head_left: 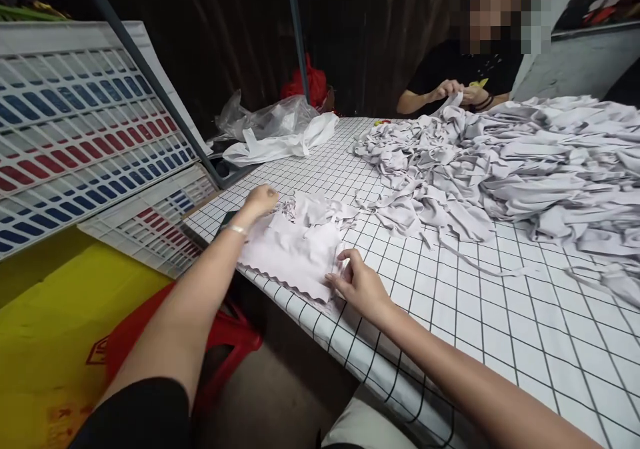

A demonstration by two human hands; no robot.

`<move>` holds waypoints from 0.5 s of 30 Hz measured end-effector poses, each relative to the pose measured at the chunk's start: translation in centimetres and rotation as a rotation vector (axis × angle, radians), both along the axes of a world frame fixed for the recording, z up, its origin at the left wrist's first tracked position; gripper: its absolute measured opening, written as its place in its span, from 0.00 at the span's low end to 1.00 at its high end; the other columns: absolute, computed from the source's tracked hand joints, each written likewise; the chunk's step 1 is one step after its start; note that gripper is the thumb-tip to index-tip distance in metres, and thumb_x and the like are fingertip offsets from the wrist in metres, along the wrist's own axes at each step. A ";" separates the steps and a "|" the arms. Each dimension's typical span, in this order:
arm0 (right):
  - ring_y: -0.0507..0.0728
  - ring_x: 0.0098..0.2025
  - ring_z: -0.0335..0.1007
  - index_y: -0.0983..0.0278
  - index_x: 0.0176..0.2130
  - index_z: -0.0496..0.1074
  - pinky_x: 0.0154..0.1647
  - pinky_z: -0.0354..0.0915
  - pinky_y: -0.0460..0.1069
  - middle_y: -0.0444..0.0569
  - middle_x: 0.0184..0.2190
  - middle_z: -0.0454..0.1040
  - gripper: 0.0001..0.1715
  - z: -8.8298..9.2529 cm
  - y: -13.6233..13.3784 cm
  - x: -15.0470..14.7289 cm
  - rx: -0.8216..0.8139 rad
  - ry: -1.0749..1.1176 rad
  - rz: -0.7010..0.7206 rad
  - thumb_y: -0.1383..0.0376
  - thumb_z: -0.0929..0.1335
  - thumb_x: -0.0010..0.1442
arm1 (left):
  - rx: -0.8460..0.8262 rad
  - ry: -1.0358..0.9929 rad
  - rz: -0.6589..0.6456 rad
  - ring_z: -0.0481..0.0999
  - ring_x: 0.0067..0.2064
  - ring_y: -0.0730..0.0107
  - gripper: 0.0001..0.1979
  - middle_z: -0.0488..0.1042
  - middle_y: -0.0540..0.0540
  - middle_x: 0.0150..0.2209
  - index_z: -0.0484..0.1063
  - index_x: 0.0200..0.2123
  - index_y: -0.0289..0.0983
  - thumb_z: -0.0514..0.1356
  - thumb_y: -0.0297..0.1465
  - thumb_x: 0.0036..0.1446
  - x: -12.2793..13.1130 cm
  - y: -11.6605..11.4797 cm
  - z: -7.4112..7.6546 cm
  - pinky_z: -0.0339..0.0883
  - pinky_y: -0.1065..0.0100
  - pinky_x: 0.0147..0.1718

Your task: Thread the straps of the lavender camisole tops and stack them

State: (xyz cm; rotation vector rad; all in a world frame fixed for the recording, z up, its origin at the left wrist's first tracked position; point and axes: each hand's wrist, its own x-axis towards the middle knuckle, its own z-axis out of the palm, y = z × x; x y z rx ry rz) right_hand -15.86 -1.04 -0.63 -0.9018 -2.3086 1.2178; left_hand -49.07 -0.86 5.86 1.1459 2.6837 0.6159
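Note:
A pale pinkish-grey piece of fabric (295, 252) with a wavy near edge lies flattened near the table's front edge. Its far end is bunched up. My left hand (261, 202) is closed at the fabric's far left corner; what its curled fingers hold, if anything, is hidden. At the right edge of the same piece is my right hand (364, 287), thumb touching the cloth and fingers bent but apart from the thumb.
A big heap of similar fabric (500, 162) covers the table's right side, with a strip trailing from it. Across the checked table (430, 302), a co-worker's hands (460, 92) hold cloth. Clear plastic (280, 119), white crates (90, 135) and a red stool (233, 339) are leftward.

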 end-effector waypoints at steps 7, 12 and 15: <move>0.54 0.24 0.60 0.57 0.46 0.59 0.27 0.60 0.48 0.39 0.23 0.61 0.16 1.0 2.4 10.6 -0.024 0.015 -0.176 0.54 0.63 0.61 | -0.160 -0.162 -0.099 0.76 0.47 0.43 0.19 0.78 0.28 0.38 0.74 0.36 0.30 0.69 0.33 0.39 7.1 14.5 -3.2 0.66 0.58 0.44; 0.55 0.24 0.62 0.56 0.47 0.62 0.26 0.62 0.49 0.41 0.23 0.63 0.24 -0.4 4.9 19.5 -0.067 0.059 -0.496 0.49 0.68 0.55 | 0.071 -0.119 -0.130 0.74 0.50 0.51 0.19 0.75 0.29 0.44 0.72 0.42 0.27 0.65 0.28 0.45 7.0 19.5 1.3 0.65 0.63 0.45; 0.54 0.23 0.61 0.56 0.46 0.63 0.23 0.60 0.49 0.42 0.22 0.64 0.29 -0.5 5.8 22.9 -0.081 0.082 -0.658 0.46 0.69 0.50 | 0.296 -0.151 -0.195 0.74 0.46 0.61 0.16 0.75 0.36 0.44 0.71 0.46 0.28 0.58 0.29 0.54 8.2 22.9 6.1 0.65 0.68 0.42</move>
